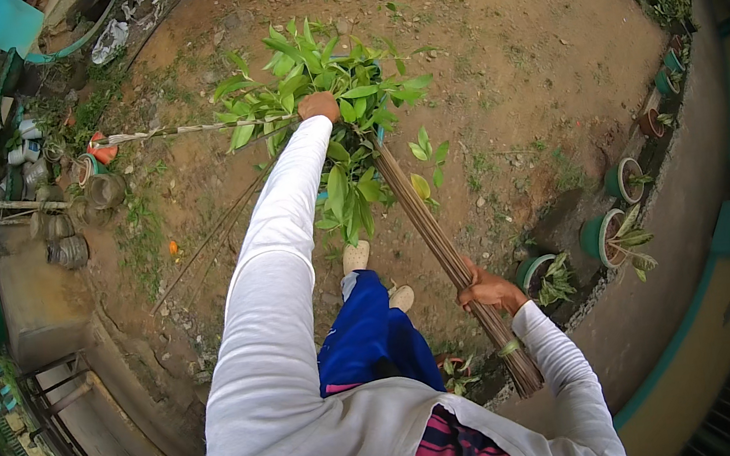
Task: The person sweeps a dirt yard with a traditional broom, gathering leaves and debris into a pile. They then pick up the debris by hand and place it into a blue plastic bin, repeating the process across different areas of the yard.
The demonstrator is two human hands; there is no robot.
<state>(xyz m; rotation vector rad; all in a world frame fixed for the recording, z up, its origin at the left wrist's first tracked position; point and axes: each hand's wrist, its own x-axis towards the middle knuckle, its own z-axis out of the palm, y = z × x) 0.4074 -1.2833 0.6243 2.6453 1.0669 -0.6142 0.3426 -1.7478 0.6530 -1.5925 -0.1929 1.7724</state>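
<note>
My left hand (318,106), at the end of a stretched arm, is closed among a mass of leafy green branches (345,188). Fine pale stems (171,132) run leftward from the foliage near that hand; exactly what the fingers grip is partly hidden. Lower right, my right hand (490,287) wraps round a long bundle of thin brown sticks (418,201), like a stick broom. Its far end meets the leaves, and a yellow-green band circles it near the lower end. Bits of blue show behind the foliage.
Bare brown soil (529,62) with small weeds surrounds me. Several green pots (598,240) line a low wall at right. A concrete block (40,295) and a metal frame (78,393) stand at left. Small containers (104,189) and an orange pot (102,148) lie farther up.
</note>
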